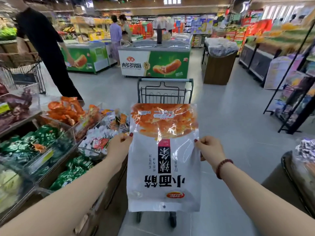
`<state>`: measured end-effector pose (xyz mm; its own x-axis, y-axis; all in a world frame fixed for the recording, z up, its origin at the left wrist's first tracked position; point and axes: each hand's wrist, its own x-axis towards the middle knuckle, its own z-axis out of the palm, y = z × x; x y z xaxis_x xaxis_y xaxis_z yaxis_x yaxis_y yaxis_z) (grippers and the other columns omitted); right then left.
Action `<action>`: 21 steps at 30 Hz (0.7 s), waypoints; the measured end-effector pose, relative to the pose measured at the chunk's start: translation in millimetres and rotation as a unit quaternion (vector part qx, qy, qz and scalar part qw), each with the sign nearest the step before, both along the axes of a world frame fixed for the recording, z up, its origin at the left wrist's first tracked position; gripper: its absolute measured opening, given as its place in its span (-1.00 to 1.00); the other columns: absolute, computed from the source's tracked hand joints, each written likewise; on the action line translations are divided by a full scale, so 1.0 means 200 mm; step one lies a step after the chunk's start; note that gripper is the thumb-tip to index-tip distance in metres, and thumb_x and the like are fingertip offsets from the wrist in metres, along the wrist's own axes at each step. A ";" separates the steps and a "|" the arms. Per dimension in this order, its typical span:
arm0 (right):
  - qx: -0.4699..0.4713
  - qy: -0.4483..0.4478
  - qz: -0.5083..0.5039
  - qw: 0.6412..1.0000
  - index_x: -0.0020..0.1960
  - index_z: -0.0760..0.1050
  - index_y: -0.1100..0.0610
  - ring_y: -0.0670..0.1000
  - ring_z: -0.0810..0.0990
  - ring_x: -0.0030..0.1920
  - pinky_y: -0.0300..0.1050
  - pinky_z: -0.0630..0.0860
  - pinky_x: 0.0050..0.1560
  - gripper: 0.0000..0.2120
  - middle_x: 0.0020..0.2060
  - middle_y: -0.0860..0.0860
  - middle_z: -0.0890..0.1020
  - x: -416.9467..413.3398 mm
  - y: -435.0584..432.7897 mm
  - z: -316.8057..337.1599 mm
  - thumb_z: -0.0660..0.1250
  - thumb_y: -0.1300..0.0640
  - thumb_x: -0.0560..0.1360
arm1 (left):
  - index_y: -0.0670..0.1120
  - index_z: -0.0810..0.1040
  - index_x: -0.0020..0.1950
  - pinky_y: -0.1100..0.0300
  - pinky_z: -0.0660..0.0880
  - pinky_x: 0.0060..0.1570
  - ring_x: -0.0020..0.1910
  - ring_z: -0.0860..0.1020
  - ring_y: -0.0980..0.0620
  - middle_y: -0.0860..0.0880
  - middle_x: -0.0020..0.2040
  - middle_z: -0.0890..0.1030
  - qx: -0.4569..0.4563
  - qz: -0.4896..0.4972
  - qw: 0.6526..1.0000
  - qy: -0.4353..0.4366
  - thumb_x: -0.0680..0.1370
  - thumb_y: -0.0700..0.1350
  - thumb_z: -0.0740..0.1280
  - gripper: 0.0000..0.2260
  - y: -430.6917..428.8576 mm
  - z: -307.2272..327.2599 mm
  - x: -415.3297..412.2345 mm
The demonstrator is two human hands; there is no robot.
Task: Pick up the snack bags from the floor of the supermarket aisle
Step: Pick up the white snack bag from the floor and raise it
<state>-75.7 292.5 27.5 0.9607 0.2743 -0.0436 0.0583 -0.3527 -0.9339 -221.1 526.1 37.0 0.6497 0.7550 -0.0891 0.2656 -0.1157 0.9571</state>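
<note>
A large white snack bag [164, 167] with an orange food picture and black characters hangs upside down in front of me. My left hand [119, 145] pinches its left edge and my right hand [210, 148] pinches its right edge, both at mid height. The bag is held up over a shopping cart [164, 89] that stands right behind it; the bag hides most of the cart's basket. No other snack bag shows on the grey floor [238, 133].
Tiered bins of green, orange and white packets [64, 142] line my left side. A person in black [46, 48] bends by a wire basket at the far left. Freezer chests [155, 63] stand ahead, with racks [293, 99] and a dark bin [300, 176] to the right.
</note>
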 end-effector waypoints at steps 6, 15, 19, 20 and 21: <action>-0.003 0.017 0.026 1.000 -0.33 0.35 0.15 0.06 0.45 -0.45 0.09 0.59 -0.17 -0.71 -0.48 0.06 0.43 0.53 0.24 -0.08 0.31 0.16 0.53 | -0.31 0.47 -0.18 0.15 0.29 -0.29 -0.30 0.41 -0.01 -0.22 -0.25 0.49 0.014 0.024 1.000 -0.002 0.55 -0.18 0.28 -0.80 0.20 -0.03 0.45; -0.001 0.016 0.041 0.999 -0.25 0.43 0.22 0.05 0.41 -0.46 0.05 0.58 -0.18 -0.77 -0.44 0.08 0.42 1.08 0.55 -0.14 0.33 0.15 0.53 | -0.33 0.47 -0.18 0.05 0.42 -0.21 -0.25 0.48 -0.05 -0.34 -0.17 0.57 0.017 0.061 0.998 -0.005 0.53 -0.16 0.29 -0.78 0.51 -0.11 0.94; -0.013 0.034 0.040 0.999 -0.28 0.41 0.20 0.04 0.40 -0.43 0.08 0.58 -0.18 -0.76 -0.46 0.07 0.40 1.21 0.67 -0.26 0.33 0.14 0.53 | -0.34 0.42 -0.19 0.06 0.34 -0.25 -0.29 0.40 -0.03 -0.20 -0.28 0.47 0.014 0.050 0.999 0.013 0.54 -0.16 0.29 -0.76 0.64 -0.21 1.08; -0.018 0.042 0.035 0.998 -0.27 0.42 0.20 0.05 0.42 -0.42 0.09 0.58 -0.17 -0.76 -0.45 0.07 0.42 1.24 0.70 -0.30 0.32 0.13 0.53 | -0.30 0.41 -0.22 0.07 0.34 -0.25 -0.30 0.40 -0.02 -0.18 -0.28 0.46 0.018 0.043 0.999 0.027 0.55 -0.15 0.29 -0.76 0.67 -0.24 1.12; -0.027 0.049 0.034 0.998 -0.26 0.42 0.20 0.05 0.44 -0.41 0.09 0.58 -0.17 -0.76 -0.44 0.07 0.44 1.26 0.73 -0.34 0.32 0.13 0.53 | -0.23 0.41 -0.27 0.06 0.35 -0.24 -0.30 0.41 -0.03 -0.18 -0.30 0.46 0.019 0.039 0.998 0.039 0.55 -0.15 0.28 -0.76 0.71 -0.29 1.15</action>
